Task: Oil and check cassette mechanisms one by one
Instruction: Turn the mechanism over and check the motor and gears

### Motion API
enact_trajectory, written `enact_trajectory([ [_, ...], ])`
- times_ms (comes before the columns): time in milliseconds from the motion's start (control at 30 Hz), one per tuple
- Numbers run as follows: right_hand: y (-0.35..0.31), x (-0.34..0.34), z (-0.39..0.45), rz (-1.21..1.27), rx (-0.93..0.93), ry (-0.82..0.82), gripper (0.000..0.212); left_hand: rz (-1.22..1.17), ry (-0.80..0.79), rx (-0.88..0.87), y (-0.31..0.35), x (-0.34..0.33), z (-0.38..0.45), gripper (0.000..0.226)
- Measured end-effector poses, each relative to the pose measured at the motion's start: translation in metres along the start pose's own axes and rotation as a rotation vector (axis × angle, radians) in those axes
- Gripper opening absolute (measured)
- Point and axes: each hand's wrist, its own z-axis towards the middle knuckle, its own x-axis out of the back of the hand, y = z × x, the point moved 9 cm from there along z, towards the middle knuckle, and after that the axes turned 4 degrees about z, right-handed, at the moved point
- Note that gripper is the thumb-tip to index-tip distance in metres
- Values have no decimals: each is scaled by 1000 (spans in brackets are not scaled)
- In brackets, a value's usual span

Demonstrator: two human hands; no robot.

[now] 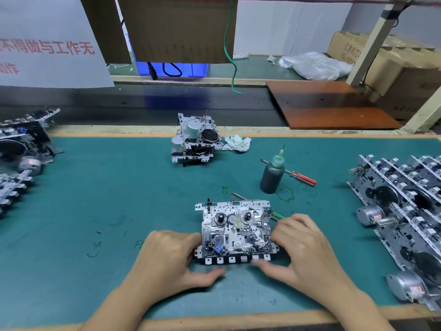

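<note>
A silver cassette mechanism (235, 231) lies flat on the green mat (119, 199), its row of black keys facing me. My left hand (171, 259) grips its left end, thumb under the key row. My right hand (303, 249) grips its right end and also holds a thin green-handled tool (278, 215) that pokes out above the fingers. A dark oil bottle (272, 175) with a needle tip stands upright behind and to the right.
A small stack of mechanisms (194, 142) sits at the mat's far edge beside a crumpled wrapper (236, 143). A red-handled screwdriver (301, 176) lies behind the bottle. Rows of mechanisms (405, 211) fill the right side, and more (19, 151) are piled at left.
</note>
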Motion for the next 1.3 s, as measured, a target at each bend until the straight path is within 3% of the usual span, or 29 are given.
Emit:
enact_trajectory([
  [267,-1,-2,-2,123,-11,-20,54,44,73,83,-5,2,0,56],
  [467,1,-4,-4,65,-55,7,48,-11,-22,-9,-2,-2,1,63],
  [667,7,-8,-8,175,-92,-62,52,29,-10,151,-9,-4,-5,53],
  [933,1,-3,-4,80,-103,-23,50,-138,-104,101,-10,-4,-2,67],
  [1000,8,-3,1,186,-182,-62,48,-218,-71,152,-13,-1,-2,66],
  [1100,20,-9,8,544,-372,-139,46,-366,2,288,-24,5,0,73],
  [1167,23,-17,15,765,-495,-167,52,-475,82,405,-35,11,3,66],
  [1300,29,-26,37,884,-638,-175,62,-549,138,627,-54,11,14,68],
])
